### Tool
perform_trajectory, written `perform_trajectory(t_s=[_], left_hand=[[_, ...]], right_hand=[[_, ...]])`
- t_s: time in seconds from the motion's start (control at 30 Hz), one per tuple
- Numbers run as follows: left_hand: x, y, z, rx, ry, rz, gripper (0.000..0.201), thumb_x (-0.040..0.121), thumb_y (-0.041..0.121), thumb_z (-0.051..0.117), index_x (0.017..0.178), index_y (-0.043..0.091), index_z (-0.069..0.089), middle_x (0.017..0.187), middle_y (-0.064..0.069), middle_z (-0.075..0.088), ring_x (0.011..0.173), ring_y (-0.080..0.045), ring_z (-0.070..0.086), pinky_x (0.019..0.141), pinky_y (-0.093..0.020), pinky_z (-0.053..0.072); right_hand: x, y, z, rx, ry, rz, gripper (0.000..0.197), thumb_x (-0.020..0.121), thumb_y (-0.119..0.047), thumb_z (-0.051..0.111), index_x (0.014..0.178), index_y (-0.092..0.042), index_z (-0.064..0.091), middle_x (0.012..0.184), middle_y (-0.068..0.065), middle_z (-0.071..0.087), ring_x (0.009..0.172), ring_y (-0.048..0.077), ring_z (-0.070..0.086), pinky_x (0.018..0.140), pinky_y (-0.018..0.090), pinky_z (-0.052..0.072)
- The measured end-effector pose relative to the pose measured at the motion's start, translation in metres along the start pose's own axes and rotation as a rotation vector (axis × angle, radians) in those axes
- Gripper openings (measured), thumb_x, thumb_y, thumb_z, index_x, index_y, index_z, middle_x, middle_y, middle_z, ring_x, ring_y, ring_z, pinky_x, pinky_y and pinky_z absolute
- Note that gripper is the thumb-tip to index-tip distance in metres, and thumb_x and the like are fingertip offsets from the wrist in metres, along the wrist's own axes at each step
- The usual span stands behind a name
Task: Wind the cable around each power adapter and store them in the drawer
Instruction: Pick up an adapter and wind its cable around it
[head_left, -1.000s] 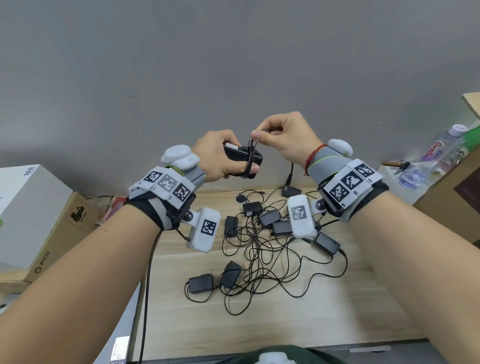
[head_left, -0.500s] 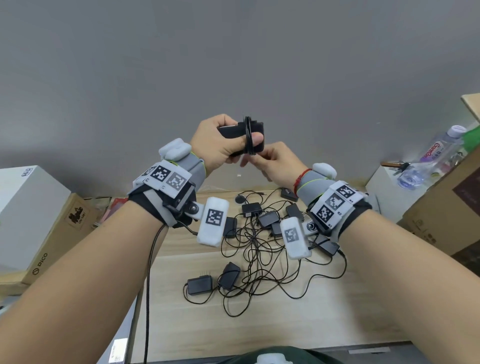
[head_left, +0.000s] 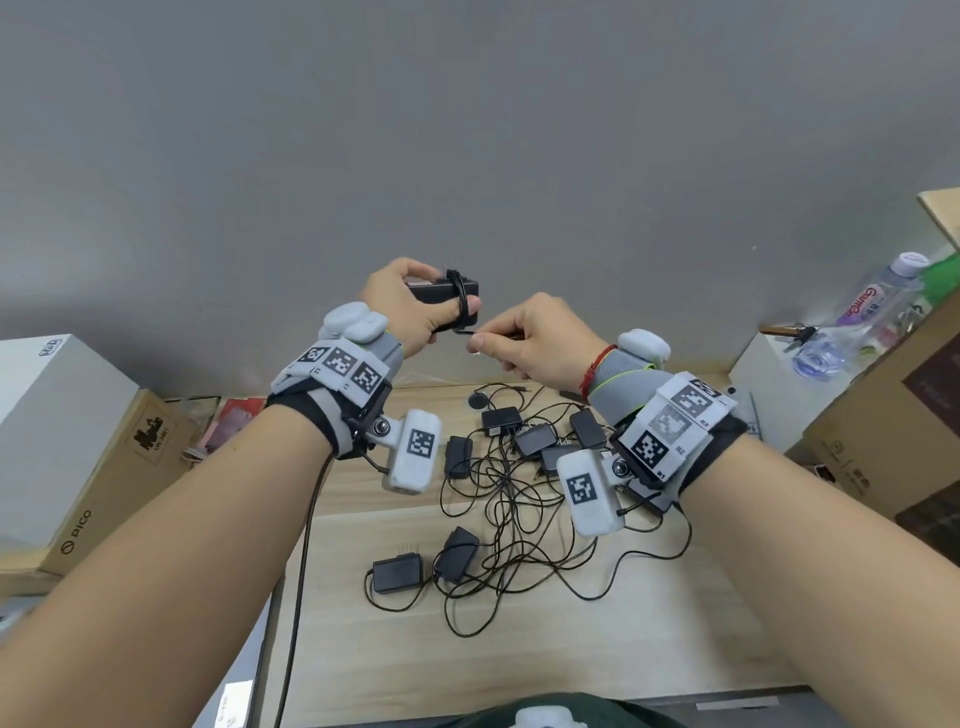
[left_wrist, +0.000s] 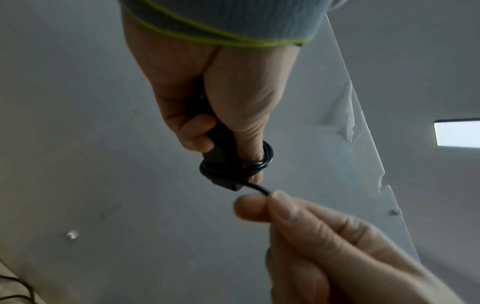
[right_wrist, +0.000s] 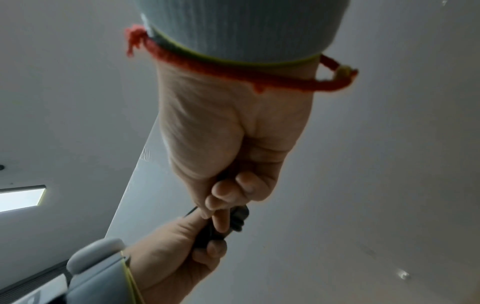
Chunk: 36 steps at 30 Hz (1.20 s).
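Left hand: the left hand (head_left: 415, 306) is raised in front of the wall, fingers and thumb curled round a black adapter (head_left: 441, 292); the thumb seems to lie under the turns of wire.
Right hand: the right hand (head_left: 535, 343) is just beside it, thumb and forefinger pinching the loose end of the cable (head_left: 464, 330), the other fingers curled in.
Cable: several turns sit tight round one end of the adapter; only a short tail runs from the coil to the pinch.
Where things are: the adapter is held in the air above the desk (head_left: 571, 670). Below lies a tangled pile of other adapters (head_left: 514, 483), their wires crossing each other. I can't see a drawer from any view.
Stage: I'd say this one is at its last turn or the tuck of the end; the pile is untouched.
Risk, coil: if the right hand lets go before the end is tucked, the springy wire will likely unwind.
Risk, thumb: pulling the thumb out leaves slack, and the loops could slide off the end.
Risk, pile: lifting the next adapter may drag its neighbours off the desk by their knotted wires.
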<state>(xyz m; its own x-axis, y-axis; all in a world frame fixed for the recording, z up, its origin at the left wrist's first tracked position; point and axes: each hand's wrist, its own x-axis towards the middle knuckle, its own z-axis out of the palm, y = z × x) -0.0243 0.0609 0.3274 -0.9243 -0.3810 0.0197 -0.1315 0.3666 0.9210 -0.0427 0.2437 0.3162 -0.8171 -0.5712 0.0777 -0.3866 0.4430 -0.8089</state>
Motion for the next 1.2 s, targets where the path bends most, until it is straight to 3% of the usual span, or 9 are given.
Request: perform_trajectory(t_s=[0.07,0.13,0.3,0.5,0.6,0.73,0.9,1.1,1.2], left_hand=[[-0.003,-0.003,0.000,0.061,-0.029,0.009,0.050,0.058,0.042,0.092,0.100,0.029,0.070,0.086,0.002,0.072,0.061,-0.016,0.066,0.052,-0.027,0.055],[-0.005,-0.003,0.002,0.139,-0.052,0.037,0.042,0.058,0.043,0.091,0.095,0.033,0.072,0.080,0.004,0.073,0.053,-0.013,0.063,0.052,-0.027,0.054],[-0.011,-0.002,0.006,0.293,-0.136,0.065,0.035,0.067,0.029,0.084,0.098,0.035,0.069,0.082,0.001,0.073,0.056,-0.018,0.067,0.055,-0.031,0.058],[-0.014,0.002,0.007,0.299,-0.164,0.045,0.031,0.071,0.027,0.080,0.100,0.030,0.068,0.074,0.007,0.071,0.047,-0.014,0.067,0.042,-0.019,0.047],[-0.014,-0.001,0.010,0.270,-0.182,0.033,0.025,0.079,0.028,0.077,0.101,0.029,0.066,0.077,0.005,0.070,0.046,-0.011,0.065,0.041,-0.017,0.045],[-0.010,-0.006,0.017,0.137,-0.174,-0.015,0.034,0.083,0.033,0.074,0.114,0.022,0.066,0.091,-0.005,0.073,0.055,-0.014,0.067,0.051,-0.022,0.050],[-0.007,-0.005,0.025,0.056,-0.192,-0.051,0.039,0.091,0.016,0.065,0.128,0.010,0.057,0.109,-0.011,0.067,0.069,-0.023,0.067,0.059,-0.028,0.055],[-0.009,0.002,0.029,-0.010,-0.219,-0.103,0.038,0.092,0.009,0.060,0.129,0.012,0.051,0.098,-0.002,0.059,0.075,-0.022,0.063,0.065,-0.033,0.059],[-0.010,0.003,0.030,-0.019,-0.223,-0.108,0.038,0.090,0.010,0.059,0.127,0.014,0.051,0.100,-0.005,0.058,0.073,-0.026,0.063,0.074,-0.043,0.061]], right_hand=[[0.000,-0.001,-0.002,0.028,0.050,-0.002,0.017,0.091,-0.026,0.068,0.084,-0.013,0.077,0.056,-0.005,0.061,0.044,0.008,0.052,0.051,0.017,0.047],[0.001,-0.001,-0.003,0.123,0.095,0.015,0.014,0.088,-0.020,0.072,0.082,-0.009,0.076,0.061,0.004,0.067,0.047,0.010,0.057,0.053,0.021,0.051],[0.002,-0.002,-0.008,0.424,0.078,-0.011,0.009,0.083,-0.004,0.076,0.088,0.004,0.073,0.070,0.023,0.070,0.056,0.019,0.067,0.060,0.026,0.057],[0.003,0.007,-0.007,0.574,0.068,-0.021,0.006,0.089,0.001,0.066,0.093,-0.001,0.070,0.069,0.009,0.067,0.060,0.016,0.065,0.064,0.023,0.057],[0.003,0.009,-0.004,0.573,0.109,-0.028,0.007,0.092,-0.003,0.065,0.094,-0.005,0.072,0.071,0.009,0.067,0.066,0.017,0.062,0.067,0.025,0.057],[0.003,0.009,-0.002,0.567,0.151,0.014,0.016,0.090,-0.003,0.067,0.106,-0.005,0.065,0.071,0.009,0.067,0.056,0.014,0.058,0.053,0.022,0.049],[0.004,0.013,0.003,0.483,0.112,0.199,0.048,0.082,-0.013,0.079,0.118,-0.009,0.047,0.066,0.009,0.067,0.048,0.013,0.054,0.049,0.024,0.044],[0.009,0.017,0.001,0.439,0.121,0.284,0.041,0.081,-0.019,0.080,0.111,-0.006,0.055,0.072,0.012,0.071,0.050,0.013,0.055,0.052,0.025,0.045],[0.010,0.017,0.002,0.420,0.142,0.289,0.029,0.080,-0.018,0.081,0.098,-0.003,0.064,0.072,0.009,0.072,0.054,0.016,0.057,0.051,0.025,0.044]])
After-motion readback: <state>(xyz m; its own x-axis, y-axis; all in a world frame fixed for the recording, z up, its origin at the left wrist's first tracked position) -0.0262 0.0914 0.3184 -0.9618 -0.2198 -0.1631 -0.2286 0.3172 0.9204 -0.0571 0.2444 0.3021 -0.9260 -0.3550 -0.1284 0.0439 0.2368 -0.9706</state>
